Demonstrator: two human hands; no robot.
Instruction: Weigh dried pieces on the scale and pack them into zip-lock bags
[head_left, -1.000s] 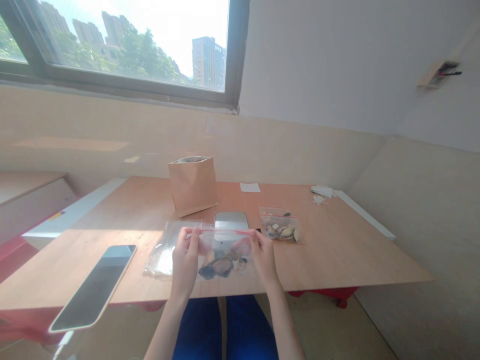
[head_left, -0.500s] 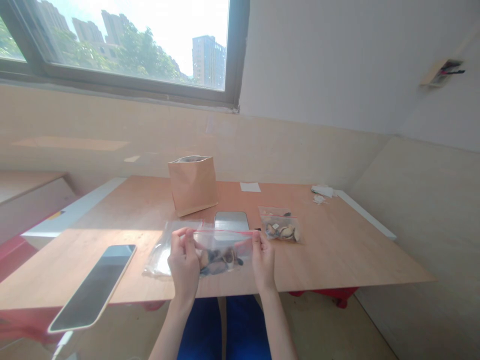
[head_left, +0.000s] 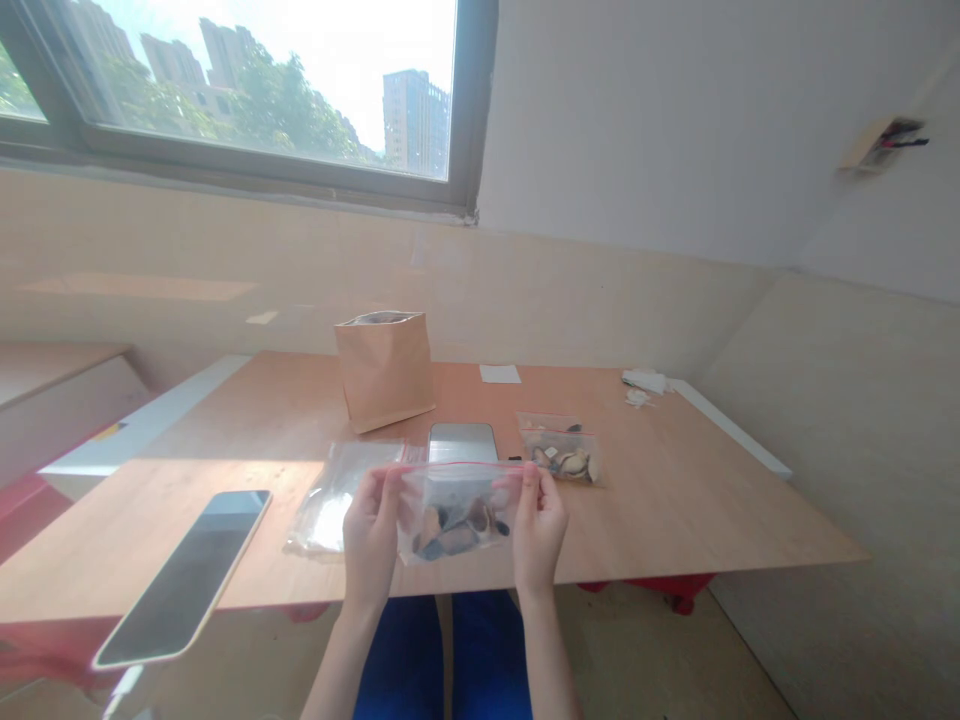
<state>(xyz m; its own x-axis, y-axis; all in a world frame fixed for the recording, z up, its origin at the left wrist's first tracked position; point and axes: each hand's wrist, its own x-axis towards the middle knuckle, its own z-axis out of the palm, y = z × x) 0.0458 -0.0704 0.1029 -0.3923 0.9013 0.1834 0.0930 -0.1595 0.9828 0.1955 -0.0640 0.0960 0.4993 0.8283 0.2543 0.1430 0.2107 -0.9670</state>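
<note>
A clear zip bag (head_left: pixel 459 515) with a red seal strip hangs between my hands above the table's near edge. Dark and tan pieces, perhaps shells or dried mushrooms, lie in its lower part. My left hand (head_left: pixel 370 530) pinches its upper left corner, and my right hand (head_left: pixel 538 520) pinches the upper right corner. Just behind it is a flat silver-topped device (head_left: pixel 462 440), partly covered by the bag. Left of that lies a stack of clear plastic bags (head_left: pixel 322 505). To the right rest filled zip bags (head_left: pixel 564 460) with similar pieces.
An open brown paper bag (head_left: pixel 385 372) stands at the back. A phone (head_left: pixel 187 575) with a white cable is at the front left, near the edge. White paper (head_left: pixel 499 374) and crumpled tissue (head_left: pixel 645 382) lie toward the wall.
Both hands have shifted slightly right with the zip bag, and the right hand has moved a little farther. The bag now hangs flatter and its contents show more clearly.
</note>
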